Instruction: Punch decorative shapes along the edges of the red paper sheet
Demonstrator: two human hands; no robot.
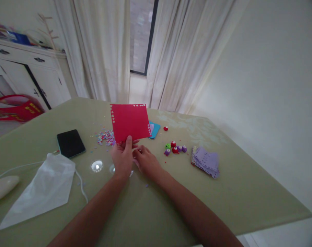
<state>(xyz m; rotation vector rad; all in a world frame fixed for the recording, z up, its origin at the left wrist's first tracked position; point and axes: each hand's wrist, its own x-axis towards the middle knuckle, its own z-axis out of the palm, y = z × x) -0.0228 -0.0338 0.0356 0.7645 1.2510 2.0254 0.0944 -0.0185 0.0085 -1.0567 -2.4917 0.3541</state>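
A red sheet of paper (pixel 130 121) stands upright above the table, with small shapes punched along its left, right and top edges. My left hand (pixel 123 158) grips its bottom edge, thumb on the near face. Just to the right, my right hand (pixel 146 161) is close to the left fingers, its own fingers curled in; whatever they hold is hidden. Colourful confetti bits (pixel 106 138) lie in a heap behind the left hand. Blue paper (pixel 155 130) shows partly behind the red sheet. Several small craft punches with eye shapes (pixel 175 150), red, purple and green, sit to the right.
A stack of punched purple paper (pixel 206 161) lies at the right. On the left are a dark phone-like device (pixel 71 143), a white cloth-like piece (pixel 46 187) and a white mouse-shaped object (pixel 3 188) with a cord. One red punch (pixel 165 128) sits farther back.
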